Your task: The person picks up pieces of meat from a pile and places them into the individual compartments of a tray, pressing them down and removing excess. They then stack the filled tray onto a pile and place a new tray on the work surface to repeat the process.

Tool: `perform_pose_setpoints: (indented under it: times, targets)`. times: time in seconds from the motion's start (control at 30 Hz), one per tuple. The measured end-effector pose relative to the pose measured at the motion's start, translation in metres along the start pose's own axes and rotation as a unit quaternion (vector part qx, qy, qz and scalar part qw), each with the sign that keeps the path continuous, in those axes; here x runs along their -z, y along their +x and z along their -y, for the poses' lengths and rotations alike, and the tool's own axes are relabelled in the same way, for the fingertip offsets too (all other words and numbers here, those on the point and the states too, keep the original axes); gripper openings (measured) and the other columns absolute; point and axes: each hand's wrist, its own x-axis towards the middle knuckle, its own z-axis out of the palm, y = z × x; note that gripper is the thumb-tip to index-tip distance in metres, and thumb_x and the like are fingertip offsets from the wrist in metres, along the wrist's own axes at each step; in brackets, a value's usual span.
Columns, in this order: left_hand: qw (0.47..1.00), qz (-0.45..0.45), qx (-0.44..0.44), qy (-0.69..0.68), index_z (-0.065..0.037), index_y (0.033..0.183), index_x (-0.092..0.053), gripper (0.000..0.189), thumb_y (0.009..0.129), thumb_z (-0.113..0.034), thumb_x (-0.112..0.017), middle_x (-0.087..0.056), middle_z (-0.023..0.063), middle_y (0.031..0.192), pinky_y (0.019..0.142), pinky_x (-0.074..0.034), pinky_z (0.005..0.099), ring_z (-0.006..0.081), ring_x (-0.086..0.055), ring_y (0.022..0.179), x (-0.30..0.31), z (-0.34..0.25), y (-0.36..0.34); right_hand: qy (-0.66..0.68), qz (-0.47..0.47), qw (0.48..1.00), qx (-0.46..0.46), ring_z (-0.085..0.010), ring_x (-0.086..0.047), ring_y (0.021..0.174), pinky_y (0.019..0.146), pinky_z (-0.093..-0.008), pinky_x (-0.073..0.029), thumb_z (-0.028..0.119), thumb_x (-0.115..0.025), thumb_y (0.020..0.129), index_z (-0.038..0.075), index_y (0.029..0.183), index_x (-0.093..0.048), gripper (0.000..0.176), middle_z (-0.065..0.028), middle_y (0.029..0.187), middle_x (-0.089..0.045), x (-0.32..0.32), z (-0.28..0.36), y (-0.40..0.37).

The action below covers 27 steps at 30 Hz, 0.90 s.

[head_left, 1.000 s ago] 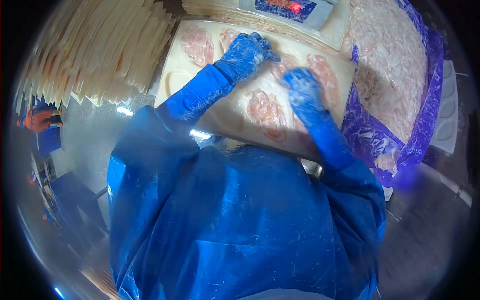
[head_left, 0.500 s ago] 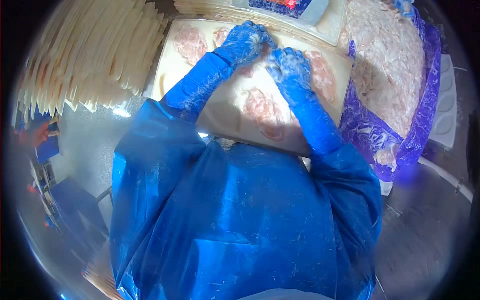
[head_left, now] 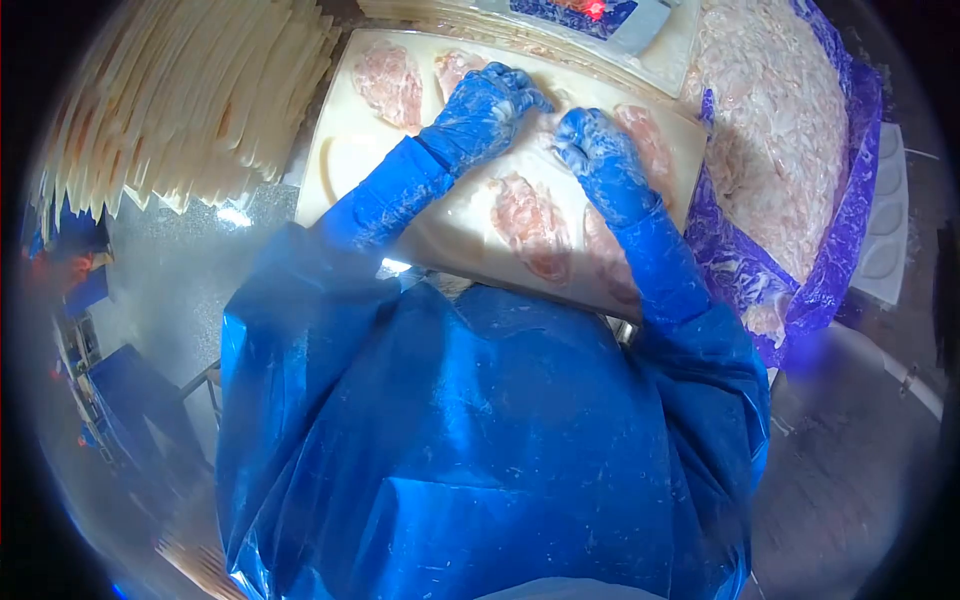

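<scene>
A cream tray (head_left: 335,215) with oval hollows lies in front of me, bearing several pieces of pale pink raw meat (head_left: 532,228). My left hand (head_left: 492,108), in a wet blue glove, is over the tray's far middle, beside a partly covered meat piece (head_left: 458,70). Its fingers are curled together. Close by on the right, my right hand (head_left: 598,150) has its gloved fingers bent in like a fist, left of another meat piece (head_left: 648,140). Whatever either hand grips is hidden; a pale patch shows between them.
At the right stands a large heap of raw meat (head_left: 770,140) in purple plastic lining (head_left: 850,200). Many cream trays are stacked on edge (head_left: 190,100) at the left. A white hollowed tray (head_left: 885,220) is at far right, and a blue-labelled item (head_left: 575,15) at the top.
My hands have drawn slightly apart, the right one shifting right and toward me. The left has come a little nearer too. The view has shifted slightly.
</scene>
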Motion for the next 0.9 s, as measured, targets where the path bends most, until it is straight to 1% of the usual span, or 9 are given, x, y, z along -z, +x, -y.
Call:
perform_pose_setpoints:
  times: [0.13,0.27,0.33,0.5,0.57,0.73,0.8,0.87,0.9]
  targets:
    - [0.999,-0.012,0.045,0.012,-0.018,0.099,-0.074,0.025,0.079,-0.009,-0.061,-0.067,0.0080,0.104,0.086,-0.050,0.0423,0.0291,-0.061,0.099,-0.003,-0.001,-0.008,0.200,-0.075,0.976,-0.043,-0.0333,-0.063,0.097,0.088,-0.0409,-0.050,0.012,-0.067,0.088,0.001,0.112,-0.062,0.026,-0.0171,0.105,-0.063,-0.001,0.014,0.000]
    - [1.000,0.023,0.001,0.016,-0.018,0.104,-0.072,0.032,0.078,-0.004,-0.061,-0.066,0.0080,0.108,0.091,-0.048,0.0420,0.0296,-0.060,0.103,-0.005,-0.009,-0.011,-0.004,-0.016,1.000,0.003,-0.0306,-0.063,0.097,0.087,-0.0371,-0.050,0.014,-0.070,0.087,0.004,0.110,-0.063,0.026,-0.0158,0.104,-0.064,0.004,0.002,0.000]
    - [0.998,0.058,-0.010,0.019,-0.018,0.107,-0.072,0.037,0.077,-0.001,-0.061,-0.066,0.0085,0.110,0.094,-0.047,0.0422,0.0305,-0.059,0.105,0.005,-0.013,-0.010,-0.219,-0.014,0.965,0.141,-0.0300,-0.062,0.101,0.088,-0.0388,-0.049,0.014,-0.069,0.086,0.006,0.107,-0.066,0.023,-0.0148,0.107,-0.064,0.020,0.005,-0.016]
    - [0.997,0.018,0.006,-0.079,-0.018,0.110,-0.071,0.035,0.080,-0.004,-0.058,-0.066,0.0050,0.120,0.100,-0.047,0.0378,0.0261,-0.059,0.114,0.004,-0.029,-0.012,-0.143,0.019,0.987,0.076,-0.0309,-0.059,0.110,0.095,-0.0439,-0.045,0.011,-0.064,0.087,0.009,0.113,-0.066,0.026,-0.0126,0.114,-0.064,0.038,0.000,-0.076]
    - [0.991,0.109,-0.075,0.019,-0.019,0.121,-0.068,0.042,0.082,-0.005,-0.059,-0.065,0.0027,0.126,0.105,-0.045,0.0377,0.0232,-0.059,0.118,-0.004,-0.036,-0.014,-0.111,0.004,0.994,0.011,-0.0310,-0.057,0.115,0.100,-0.0452,-0.043,0.010,-0.063,0.087,0.010,0.116,-0.065,0.029,-0.0119,0.118,-0.063,0.038,0.009,-0.077]
    - [0.992,0.083,-0.093,-0.007,-0.018,0.121,-0.067,0.048,0.076,-0.001,-0.065,-0.063,0.0082,0.127,0.104,-0.046,0.0406,0.0304,-0.058,0.119,0.002,-0.004,-0.007,-0.217,-0.013,0.970,0.108,-0.0271,-0.054,0.123,0.108,-0.0416,-0.038,0.013,-0.062,0.088,0.008,0.119,-0.064,0.032,-0.0102,0.127,-0.062,0.022,0.027,-0.046]
    - [0.995,0.064,-0.055,0.047,-0.018,0.122,-0.067,0.047,0.076,-0.004,-0.067,-0.063,0.0087,0.127,0.104,-0.045,0.0410,0.0324,-0.058,0.118,0.011,-0.002,-0.011,-0.175,-0.044,0.980,0.088,-0.0266,-0.054,0.124,0.110,-0.0426,-0.037,0.011,-0.061,0.089,0.008,0.119,-0.064,0.030,-0.0100,0.125,-0.063,0.020,0.007,-0.059]
    - [0.996,0.053,-0.066,0.024,-0.015,0.120,-0.067,0.040,0.080,-0.010,-0.069,-0.064,0.0089,0.123,0.101,-0.046,0.0411,0.0328,-0.059,0.113,0.013,-0.019,-0.017,0.099,-0.123,0.985,-0.069,-0.0260,-0.056,0.120,0.111,-0.0444,-0.035,0.008,-0.061,0.087,0.010,0.118,-0.065,0.031,-0.0086,0.122,-0.065,0.021,-0.001,-0.068]
    - [0.998,0.054,-0.036,-0.015,-0.013,0.118,-0.067,0.038,0.081,-0.015,-0.071,-0.064,0.0094,0.121,0.098,-0.046,0.0418,0.0325,-0.059,0.111,0.010,-0.031,-0.016,-0.104,-0.121,0.987,0.037,-0.0258,-0.058,0.116,0.111,-0.0451,-0.035,0.006,-0.063,0.083,0.011,0.117,-0.066,0.034,-0.0079,0.118,-0.066,0.029,0.000,-0.055]
